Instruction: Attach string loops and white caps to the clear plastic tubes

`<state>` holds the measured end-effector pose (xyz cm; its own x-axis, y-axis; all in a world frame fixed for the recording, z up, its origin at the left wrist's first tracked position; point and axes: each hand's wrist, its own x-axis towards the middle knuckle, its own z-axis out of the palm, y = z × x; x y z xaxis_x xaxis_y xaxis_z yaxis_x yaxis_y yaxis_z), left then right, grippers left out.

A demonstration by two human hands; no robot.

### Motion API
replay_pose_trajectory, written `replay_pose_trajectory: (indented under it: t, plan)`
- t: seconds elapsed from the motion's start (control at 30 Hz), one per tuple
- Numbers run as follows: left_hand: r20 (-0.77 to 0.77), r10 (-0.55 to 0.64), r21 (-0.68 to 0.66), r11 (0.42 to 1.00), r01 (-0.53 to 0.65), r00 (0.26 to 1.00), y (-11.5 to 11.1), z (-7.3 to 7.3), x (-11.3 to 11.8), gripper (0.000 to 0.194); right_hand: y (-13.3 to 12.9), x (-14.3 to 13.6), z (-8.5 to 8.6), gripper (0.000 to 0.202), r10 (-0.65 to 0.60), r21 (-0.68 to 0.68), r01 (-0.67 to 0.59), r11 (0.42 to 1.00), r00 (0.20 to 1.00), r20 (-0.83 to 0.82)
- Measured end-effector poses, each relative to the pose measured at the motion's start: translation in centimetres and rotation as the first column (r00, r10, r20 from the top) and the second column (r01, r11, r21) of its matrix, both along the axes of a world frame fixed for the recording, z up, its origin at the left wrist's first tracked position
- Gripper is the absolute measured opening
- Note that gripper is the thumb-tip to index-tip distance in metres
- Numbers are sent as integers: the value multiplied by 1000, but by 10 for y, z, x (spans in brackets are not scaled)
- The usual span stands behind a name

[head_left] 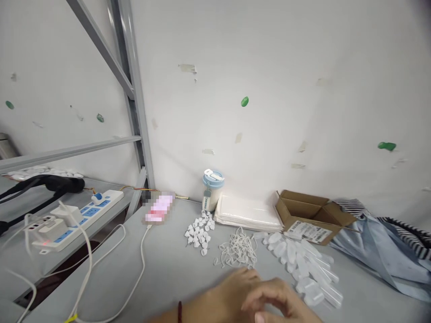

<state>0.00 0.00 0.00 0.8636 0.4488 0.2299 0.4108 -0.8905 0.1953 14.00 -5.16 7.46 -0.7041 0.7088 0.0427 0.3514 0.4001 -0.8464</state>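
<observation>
My left hand point(237, 291) reaches in from the lower left, a dark red band point(180, 311) around its wrist. Its knuckles lie by the near edge of a tangled heap of white elastic cord loops point(239, 248); its fingertips are hidden. My right hand point(281, 298) crosses close in front of it with curved fingers, the thumb apart from them and nothing visible between. Right of the hands lies a heap of clear plastic tube-like pieces point(313, 269). Behind the cords, to the left, small white cap-like pieces point(198, 232) form another pile.
A blue-lidded cup point(213, 190), a stack of white plastic sheets or bags point(249, 213) and an open cardboard box point(313, 215) line the wall. Blue cloth point(377, 255) lies right. Left are a phone point(160, 207), its white cable point(143, 255) and a power strip point(87, 215).
</observation>
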Motion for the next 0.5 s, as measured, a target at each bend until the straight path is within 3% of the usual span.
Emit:
replay_pose_trajectory:
  t: [0.07, 0.1, 0.13, 0.2, 0.27, 0.33, 0.43, 0.5]
  plan:
    - [47, 26, 25, 999, -27, 999, 4, 9, -9, 8, 5, 7, -9, 18, -202, 74, 202, 977, 979, -11]
    - [75, 41, 47, 998, -44, 996, 4, 12, -12, 7, 8, 10, -16, 19, -330, 139, 329, 934, 944, -19]
    - [97, 66, 62, 995, -73, 993, 5, 15, -16, 8, 11, 13, -24, 24, -443, 210, 441, 873, 896, -42]
    - [139, 113, 71, 990, -124, 984, 8, 19, -23, 13, 18, 20, -39, 31, -620, 388, 606, 694, 778, -105]
    - [182, 168, 64, 981, -182, 969, 12, 21, -32, 16, 24, 28, -49, 30, -671, 544, 629, 556, 725, -153]
    - [223, 237, 48, 966, -253, 945, 18, 21, -43, 20, 29, 38, -53, 26, -682, 662, 585, 468, 715, -150]
    - [273, 335, 22, 935, -354, 902, 29, 21, -62, 23, 38, 50, -51, 25, -704, 762, 509, 399, 703, -101]
    - [295, 397, 4, 909, -416, 869, 36, 22, -72, 25, 45, 57, -49, 25, -718, 786, 478, 391, 693, -64]
